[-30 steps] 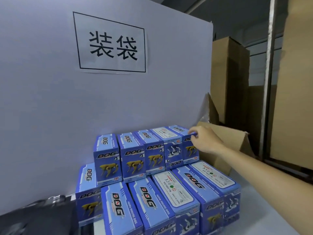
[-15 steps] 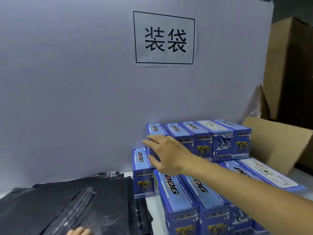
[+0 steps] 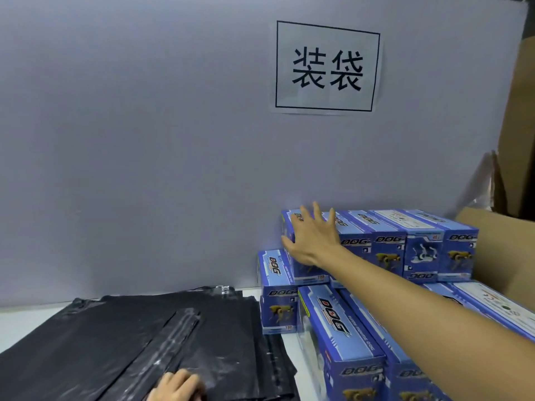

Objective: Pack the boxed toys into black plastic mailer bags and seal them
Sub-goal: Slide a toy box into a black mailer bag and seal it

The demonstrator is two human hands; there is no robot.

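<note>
Several blue "DOG" toy boxes [image 3: 388, 244] are stacked in two tiers at the right, against a grey board. My right hand [image 3: 311, 237] lies over the leftmost box of the upper row [image 3: 311, 273], fingers straight across its top and thumb down its left side. A pile of flat black mailer bags [image 3: 130, 348] covers the table at the lower left. My left hand [image 3: 176, 386] rests on the top bag at the bottom edge of the view; only its knuckles show.
The grey board [image 3: 144, 140] stands upright behind everything and carries a paper sign [image 3: 327, 68]. An open cardboard carton [image 3: 503, 250] sits to the right of the boxes, with taller cartons behind it. White table [image 3: 17, 322] shows left of the bags.
My right hand has moved left along the upper row, from the rightmost box to the leftmost one. The view has swung left, bringing the black bags and my left hand into sight.
</note>
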